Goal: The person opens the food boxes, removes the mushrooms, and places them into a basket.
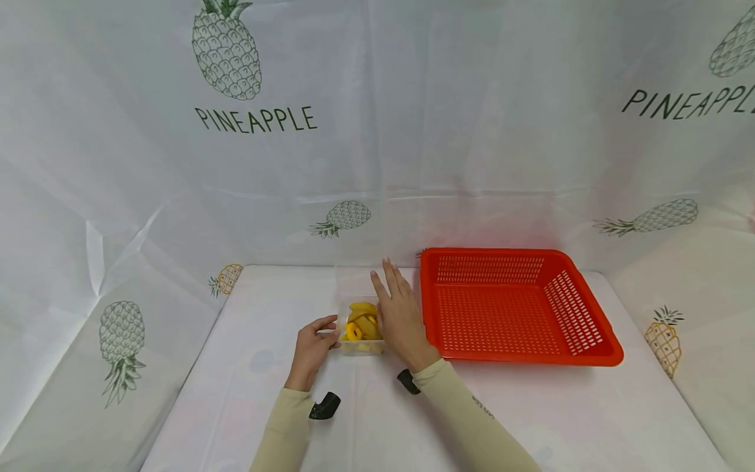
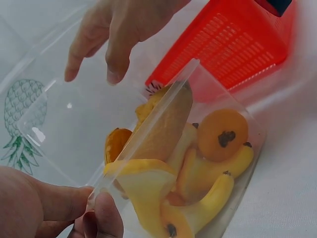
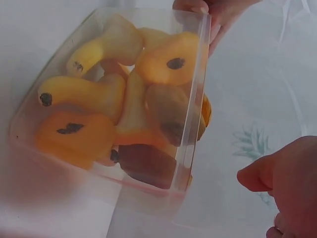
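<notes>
A clear plastic box (image 1: pixel 361 349) stands on the white-covered table, filled with yellow and orange fruit (image 1: pixel 364 322). Several pieces are banana-shaped with dark tips; a rounder orange one (image 2: pixel 223 135) has a dark mark. The box's transparent lid (image 2: pixel 69 119) is folded back toward the far side. My left hand (image 1: pixel 312 347) is at the box's left side, thumb and fingers pinching a rim corner in the left wrist view. On the other side, my right hand (image 1: pixel 402 321) has its fingers extended, above the lid and near the box's right edge, holding nothing.
A red perforated basket (image 1: pixel 519 360) stands to the right of the box. Behind the table hangs a white cloth (image 1: pixel 472 131) printed with pineapples. Dark pieces (image 1: pixel 325 406) show at both wrists.
</notes>
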`<state>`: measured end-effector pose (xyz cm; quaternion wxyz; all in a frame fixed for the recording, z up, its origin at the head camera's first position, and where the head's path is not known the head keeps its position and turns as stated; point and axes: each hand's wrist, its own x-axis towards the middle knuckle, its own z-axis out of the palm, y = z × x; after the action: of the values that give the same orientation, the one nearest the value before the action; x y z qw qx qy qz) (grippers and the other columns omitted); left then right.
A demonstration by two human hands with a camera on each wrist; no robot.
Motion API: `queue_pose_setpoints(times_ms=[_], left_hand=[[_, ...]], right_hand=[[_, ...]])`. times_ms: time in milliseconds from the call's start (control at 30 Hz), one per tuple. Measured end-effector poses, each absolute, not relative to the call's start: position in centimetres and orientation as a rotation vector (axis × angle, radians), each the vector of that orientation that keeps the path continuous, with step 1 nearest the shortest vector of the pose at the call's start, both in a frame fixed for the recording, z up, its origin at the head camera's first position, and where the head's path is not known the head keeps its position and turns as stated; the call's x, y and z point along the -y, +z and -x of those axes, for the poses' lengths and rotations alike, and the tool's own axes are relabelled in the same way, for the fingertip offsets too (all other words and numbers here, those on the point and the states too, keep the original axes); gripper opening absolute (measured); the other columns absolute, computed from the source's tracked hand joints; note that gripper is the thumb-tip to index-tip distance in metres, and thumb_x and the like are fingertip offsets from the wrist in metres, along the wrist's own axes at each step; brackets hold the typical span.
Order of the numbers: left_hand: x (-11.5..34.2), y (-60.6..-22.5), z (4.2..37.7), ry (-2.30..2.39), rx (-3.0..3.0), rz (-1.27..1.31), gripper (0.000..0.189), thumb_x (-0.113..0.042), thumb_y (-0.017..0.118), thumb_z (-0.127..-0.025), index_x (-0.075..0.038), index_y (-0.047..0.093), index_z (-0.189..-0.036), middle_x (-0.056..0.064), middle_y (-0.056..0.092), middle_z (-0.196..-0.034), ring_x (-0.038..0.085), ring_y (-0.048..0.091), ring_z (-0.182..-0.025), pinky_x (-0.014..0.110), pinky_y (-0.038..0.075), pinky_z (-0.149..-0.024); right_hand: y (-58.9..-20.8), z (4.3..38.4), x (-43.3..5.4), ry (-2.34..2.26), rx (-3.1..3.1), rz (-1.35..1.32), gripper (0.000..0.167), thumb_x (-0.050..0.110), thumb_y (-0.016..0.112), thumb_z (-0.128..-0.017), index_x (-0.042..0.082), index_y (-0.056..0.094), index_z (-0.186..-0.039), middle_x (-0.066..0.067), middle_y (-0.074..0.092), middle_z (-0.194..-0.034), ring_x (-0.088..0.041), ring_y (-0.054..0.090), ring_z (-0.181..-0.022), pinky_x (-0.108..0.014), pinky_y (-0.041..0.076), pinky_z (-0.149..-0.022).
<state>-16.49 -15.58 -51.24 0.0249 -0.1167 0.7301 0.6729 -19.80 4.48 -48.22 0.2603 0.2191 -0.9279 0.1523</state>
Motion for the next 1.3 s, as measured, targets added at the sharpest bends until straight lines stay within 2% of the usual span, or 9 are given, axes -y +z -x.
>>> queue_pose_setpoints(times_ms=[267, 433, 733, 1033, 1300], left_hand=[[15.7, -51.4, 16.5, 2.123, -2.224, 0.355, 0.041, 0.008, 0.063, -0.1, 0.014, 0.058, -0.141, 0.022, 0.058, -0.12, 0.021, 0.065, -0.09, 0.022, 0.061, -0.07], [15.6, -51.3, 16.5, 2.117, -2.221, 0.378, 0.041, 0.008, 0.063, -0.1, 0.013, 0.059, -0.141, 0.025, 0.057, -0.122, 0.02, 0.064, -0.089, 0.022, 0.061, -0.071], [15.6, -51.1, 16.5, 2.122, -2.229, 0.369, 0.04, 0.007, 0.063, -0.101, 0.013, 0.059, -0.141, 0.026, 0.057, -0.123, 0.013, 0.062, -0.082, 0.021, 0.061, -0.071], [15.5, -51.1, 16.4, 2.149, -2.221, 0.364, 0.038, 0.007, 0.063, -0.1, 0.013, 0.062, -0.138, 0.023, 0.058, -0.12, 0.012, 0.063, -0.08, 0.019, 0.06, -0.07], [15.4, -51.5, 16.4, 2.164, -2.225, 0.366, 0.036, 0.008, 0.063, -0.099, 0.013, 0.063, -0.135, 0.02, 0.059, -0.117, 0.013, 0.064, -0.082, 0.02, 0.061, -0.07]], right_hand=[[-48.6, 19.6, -4.4, 0.463, 2.484, -0.623, 0.062, 0.007, 0.077, -0.094, 0.008, 0.056, -0.153, -0.017, 0.031, -0.171, -0.041, 0.036, -0.153, -0.055, 0.043, -0.12], [-48.7, 18.9, -4.4, 0.506, 2.384, -0.676, 0.056, 0.005, 0.079, -0.091, 0.009, 0.063, -0.144, -0.017, 0.039, -0.166, -0.043, 0.042, -0.148, -0.056, 0.046, -0.117], [-49.7, 18.1, -4.1, 0.535, 2.293, -0.905, 0.049, 0.005, 0.088, -0.086, 0.013, 0.071, -0.131, -0.01, 0.052, -0.157, -0.034, 0.051, -0.138, -0.05, 0.051, -0.111], [-50.0, 18.9, -3.8, 0.515, 2.37, -1.158, 0.037, 0.005, 0.086, -0.087, 0.013, 0.076, -0.122, -0.003, 0.069, -0.135, -0.026, 0.058, -0.128, -0.044, 0.049, -0.111], [-49.5, 20.0, -3.3, 0.44, 2.483, -1.262, 0.027, 0.006, 0.081, -0.092, 0.014, 0.08, -0.118, 0.0, 0.072, -0.128, -0.024, 0.058, -0.127, -0.041, 0.049, -0.107]])
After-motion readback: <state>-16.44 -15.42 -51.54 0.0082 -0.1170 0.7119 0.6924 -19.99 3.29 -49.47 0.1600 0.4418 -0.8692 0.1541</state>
